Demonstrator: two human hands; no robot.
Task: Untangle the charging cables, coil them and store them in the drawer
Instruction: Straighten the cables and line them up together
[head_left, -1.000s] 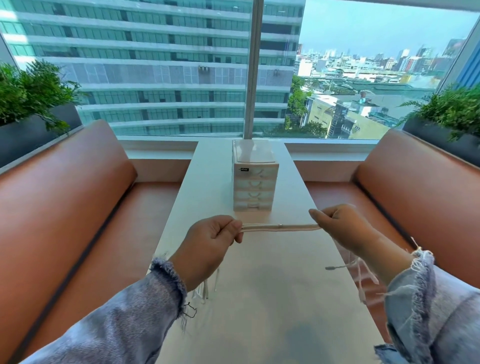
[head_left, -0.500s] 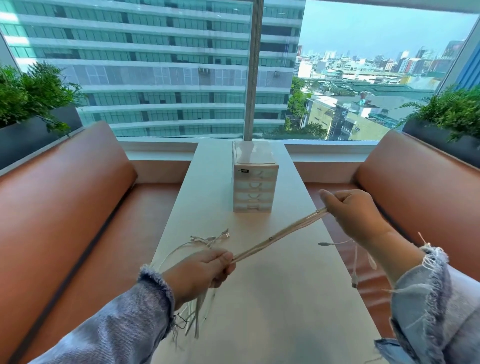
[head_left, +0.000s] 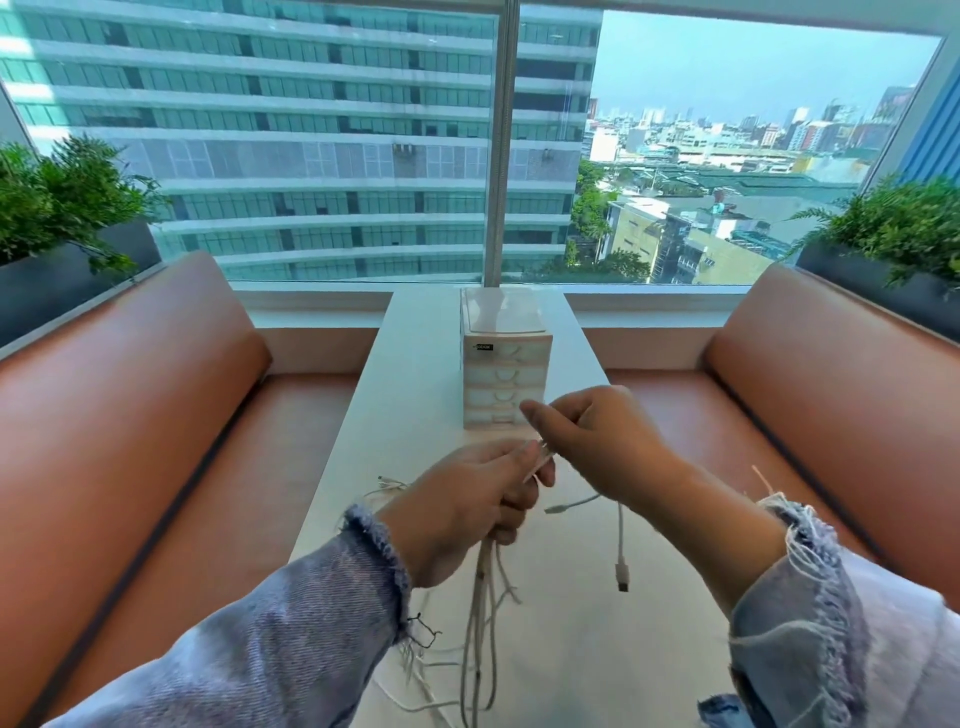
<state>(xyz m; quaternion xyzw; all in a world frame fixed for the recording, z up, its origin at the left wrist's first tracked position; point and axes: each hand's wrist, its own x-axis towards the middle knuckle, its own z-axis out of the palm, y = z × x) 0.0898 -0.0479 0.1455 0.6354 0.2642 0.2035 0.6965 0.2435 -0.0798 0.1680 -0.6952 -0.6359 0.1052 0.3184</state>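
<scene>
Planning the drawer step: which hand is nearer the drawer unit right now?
Right. The right hand is raised just in front of the drawer unit, overlapping its bottom drawer in view. The left hand sits lower and closer to the person, gripping the cables.

drawer unit (head_left: 506, 382) | small dark label, top-left of front | lettering too small to read

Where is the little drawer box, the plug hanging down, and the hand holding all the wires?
drawer box (head_left: 506, 382): head view, on its front drawers.
hanging plug (head_left: 622, 576): head view, on the connector body.
left hand (head_left: 462, 512): head view, on the back of the hand.
</scene>
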